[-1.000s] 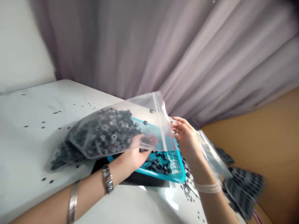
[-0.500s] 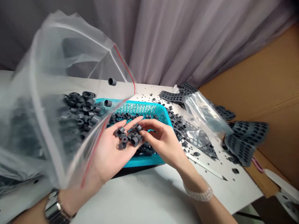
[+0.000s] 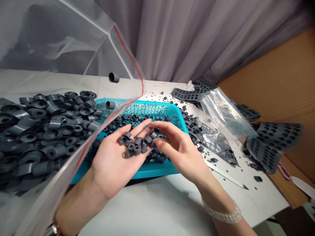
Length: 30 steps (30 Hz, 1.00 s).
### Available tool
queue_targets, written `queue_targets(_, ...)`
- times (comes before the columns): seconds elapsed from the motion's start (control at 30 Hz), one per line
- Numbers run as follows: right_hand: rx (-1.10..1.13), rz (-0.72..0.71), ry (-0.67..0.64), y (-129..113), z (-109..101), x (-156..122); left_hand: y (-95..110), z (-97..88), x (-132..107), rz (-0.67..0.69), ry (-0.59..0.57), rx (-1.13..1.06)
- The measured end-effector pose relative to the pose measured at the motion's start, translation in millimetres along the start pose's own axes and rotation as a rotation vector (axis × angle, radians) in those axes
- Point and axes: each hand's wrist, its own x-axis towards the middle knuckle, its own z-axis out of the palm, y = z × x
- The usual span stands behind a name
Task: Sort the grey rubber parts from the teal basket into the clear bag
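Note:
My left hand (image 3: 113, 164) lies palm up over the near side of a turquoise basket (image 3: 157, 171), fingers stretched out. A small heap of dark grey rubber caps (image 3: 137, 149), short hollow cylinders, rests on its palm and fingers. With thumb and forefinger my right hand (image 3: 184, 150) pinches one dark grey cap (image 3: 153, 134) at the edge of this heap. More small dark pieces lie in the basket, partly covered by my hands. A large clear zip bag (image 3: 81, 65) with a red line gapes at the left, full of similar caps (image 3: 51, 134).
Perforated dark rubber sheets (image 3: 275, 134) and a clear plastic bag (image 3: 226, 108) lie at the right, by a cardboard wall (image 3: 278, 68). Scraps and a white pointed stick (image 3: 228, 177) are on the white table (image 3: 157, 206). A grey curtain (image 3: 184, 39) hangs behind.
The view has shifted closer to the zip bag, which now fills more of the left side. The heap on my left palm looks slightly larger; my right hand stays at its edge.

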Motion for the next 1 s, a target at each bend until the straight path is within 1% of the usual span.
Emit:
queue_targets(0.1,-0.138,-0.096,-0.047,1,4,-4,1,-1.5,0,-0.013,-0.019,-0.004)
queue_targets(0.17,-0.183,-0.137,-0.014,2,4,-4,1,-3.1,1,-0.031,-0.038,-0.016)
queue_targets(0.23,-0.173,-0.138,0.033,3,3,-3,0,-4.5,1,-0.045,-0.073,-0.034)
queue_targets(0.33,-0.142,-0.097,0.087,3,1,0,-1,-5.5,2,-0.046,-0.144,-0.065)
queue_targets(0.4,-0.147,-0.083,0.121,2,2,-1,-2,-5.7,1,-0.041,-0.169,-0.079)
queue_targets(0.47,-0.167,-0.082,0.144,1,4,-2,-2,-5.9,1,-0.038,-0.162,-0.086)
queue_targets(0.53,-0.191,-0.095,0.138,-1,9,-5,-2,-6.1,0,-0.036,-0.148,-0.087)
queue_targets(0.67,-0.304,-0.225,0.090,-1,17,-10,-1,-4.9,-1,-0.042,-0.141,-0.073)
queue_targets(0.73,-0.335,-0.273,0.096,1,18,-11,0,-3.0,-2,-0.044,-0.132,-0.073)
queue_targets(0.83,-0.287,-0.256,0.103,3,16,-10,-1,0.3,-4,-0.027,-0.116,-0.077)
queue_targets(1.0,-0.243,-0.212,0.109,4,12,-10,-3,1.9,-6,0.008,-0.164,-0.076)
